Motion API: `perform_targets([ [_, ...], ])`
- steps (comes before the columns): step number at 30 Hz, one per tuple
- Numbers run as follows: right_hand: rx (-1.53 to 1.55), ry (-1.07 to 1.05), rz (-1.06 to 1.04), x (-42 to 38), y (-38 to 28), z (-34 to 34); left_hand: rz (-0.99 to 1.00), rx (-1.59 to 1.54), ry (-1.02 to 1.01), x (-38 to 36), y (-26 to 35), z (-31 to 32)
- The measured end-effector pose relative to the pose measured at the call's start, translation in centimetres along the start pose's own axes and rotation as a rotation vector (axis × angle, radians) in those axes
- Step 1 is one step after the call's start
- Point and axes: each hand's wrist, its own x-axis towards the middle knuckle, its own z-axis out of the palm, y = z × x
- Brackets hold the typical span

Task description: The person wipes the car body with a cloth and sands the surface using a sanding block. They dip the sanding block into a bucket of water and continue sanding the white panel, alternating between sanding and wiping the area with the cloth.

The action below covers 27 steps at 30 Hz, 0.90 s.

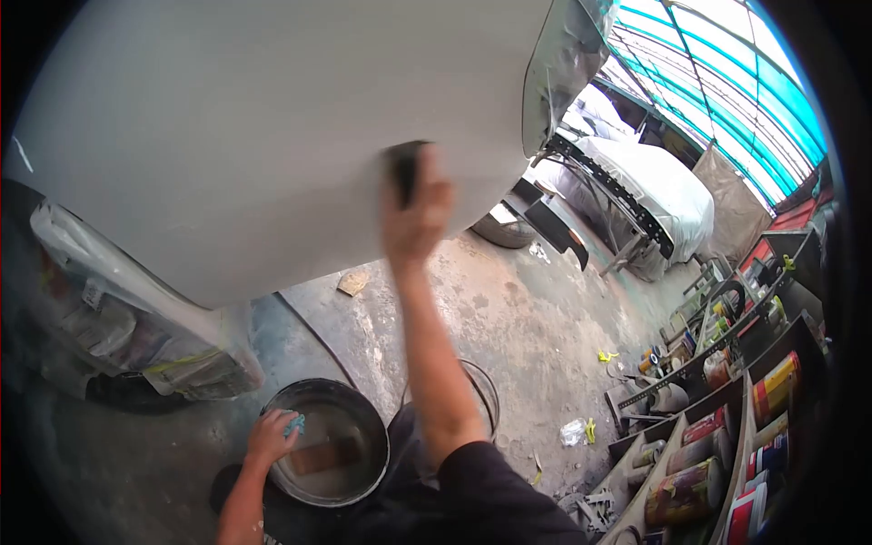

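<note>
My right hand [420,213] is raised against a grey car body panel [272,118], fingers closed round a black sanding block [404,171]. Motion blurs both the block and the hand. Low on the left, my left hand [272,434] grips a crumpled blue-green cloth [294,424] at the rim of a round black basin [382,454]. Cloudy water fills the basin, and a reddish-brown rectangular piece [325,456] lies in it. Plastic sheeting [136,318] wraps the part left of the panel.
Shelves with several paint cans [686,490] run along the right. A hose [318,338] crosses the concrete floor behind the basin. Farther back stand a covered car [649,177] and a tyre [502,231]. Crumpled plastic [574,432] lies on the floor near the shelves.
</note>
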Motion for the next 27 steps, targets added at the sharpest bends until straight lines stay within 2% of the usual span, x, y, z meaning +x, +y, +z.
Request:
perform_targets([
  [2, 0.070, 0.113, 0.251, 3.3, 6.4, -1.3, -0.021, -0.027, 0.019, 0.2, -0.1, 0.1],
  [4, 0.108, 0.150, 0.635, 6.2, 10.5, -2.1, -0.049, -0.043, 0.019, 0.3, 0.7, -0.7],
  [8, 0.012, 0.174, 0.539, 4.2, 5.9, -0.5, -0.051, -0.024, 0.019, 0.1, 0.5, -0.4],
  [10, 0.031, 0.090, 0.279, 1.1, 1.3, -0.9, -0.027, -0.030, 0.029, 0.3, 0.5, -0.5],
  [13, 0.036, 0.136, 0.239, 2.5, 7.2, -1.5, -0.014, -0.020, 0.016, 0.2, 0.6, -0.5],
  [14, 0.100, 0.109, 0.497, 4.2, 8.9, -2.5, -0.017, -0.015, 0.013, 0.3, 0.5, -0.4],
  [15, 0.058, 0.133, 0.640, 5.9, 11.1, -3.1, -0.014, -0.017, 0.021, 0.4, 0.4, -0.5],
  [16, 0.277, 0.158, 0.846, 6.9, 14.1, -2.9, -0.015, -0.020, 0.026, 0.5, 0.4, -0.5],
  [18, 0.172, 0.106, 0.927, 8.0, 13.0, -3.5, -0.021, -0.021, 0.028, 0.3, 0.4, -0.4],
  [21, -0.037, 0.167, 0.408, 3.4, 9.5, -1.2, -0.028, 0.004, 0.016, 0.6, 0.7, -0.6],
  [22, -0.023, 0.125, 0.430, 2.6, 5.7, -1.8, -0.028, 0.017, 0.010, 0.4, 0.8, -0.7],
  [24, 0.092, 0.086, 0.382, 3.1, 7.5, -2.7, -0.031, 0.023, -0.013, 0.2, 1.0, -0.7],
  [26, 0.144, 0.084, 0.523, 5.0, 11.7, -2.6, -0.031, 0.010, -0.022, 0.4, 0.8, -0.6],
  [27, 0.089, 0.101, 0.695, 6.9, 11.4, -3.3, -0.027, 0.016, -0.024, 0.5, 0.7, -0.6],
])
